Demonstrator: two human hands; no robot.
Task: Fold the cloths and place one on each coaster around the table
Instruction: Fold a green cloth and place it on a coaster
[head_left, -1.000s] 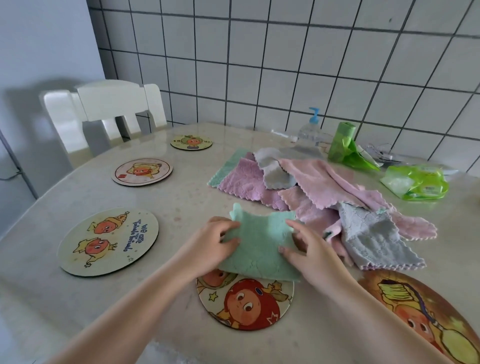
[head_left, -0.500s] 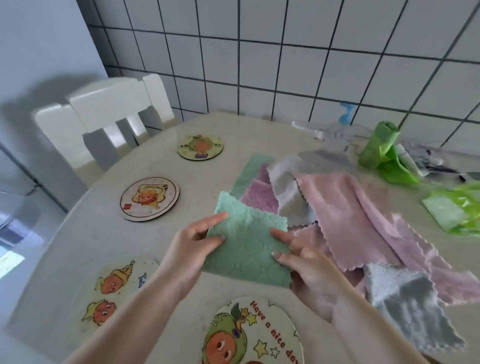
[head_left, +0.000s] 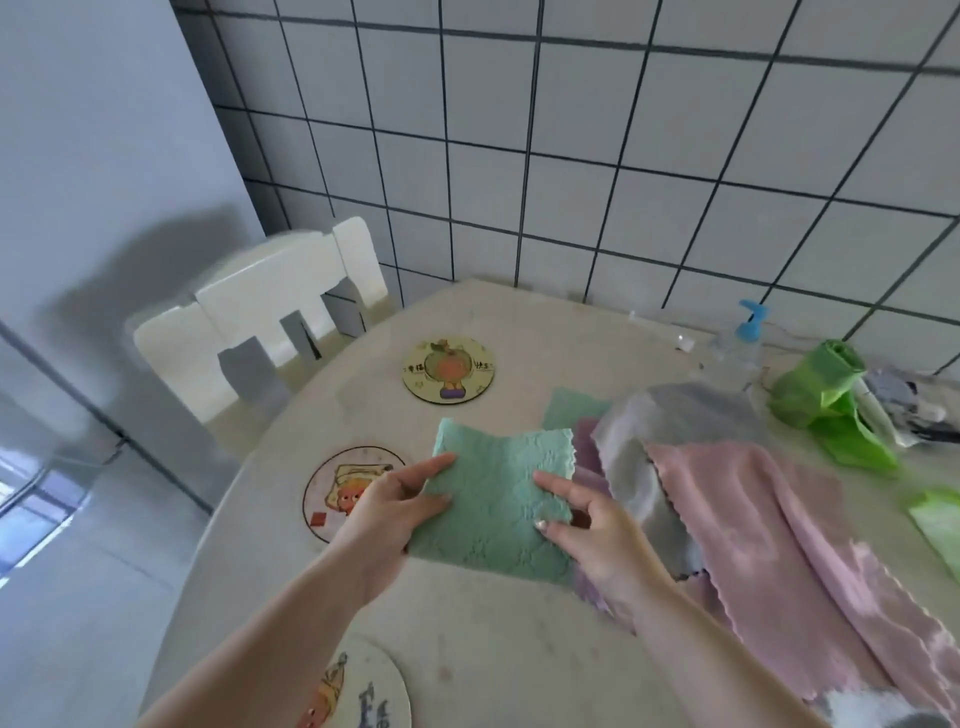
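Note:
A folded green cloth (head_left: 498, 493) is held above the table between both hands. My left hand (head_left: 395, 514) grips its left edge, thumb on top. My right hand (head_left: 592, 525) grips its right edge, thumb and forefinger lying on top. Just left of the cloth a round coaster (head_left: 337, 488) with a cartoon figure lies partly hidden behind my left hand. Another coaster (head_left: 449, 370) lies farther back, and a third coaster (head_left: 363, 691) shows at the bottom edge. Loose pink cloths (head_left: 779, 545), a grey cloth (head_left: 670, 431) and a second green cloth (head_left: 571, 410) are heaped at the right.
A white chair (head_left: 260, 322) stands at the table's far left edge. A clear pump bottle with a blue top (head_left: 743, 338) and green plastic bags (head_left: 826, 400) sit at the back right by the tiled wall. The beige table (head_left: 493, 639) curves away on the left.
Both hands have lifted the folded green cloth off the near coaster and carried it away from me and to the left, toward the second coaster. The view has swung left and forward.

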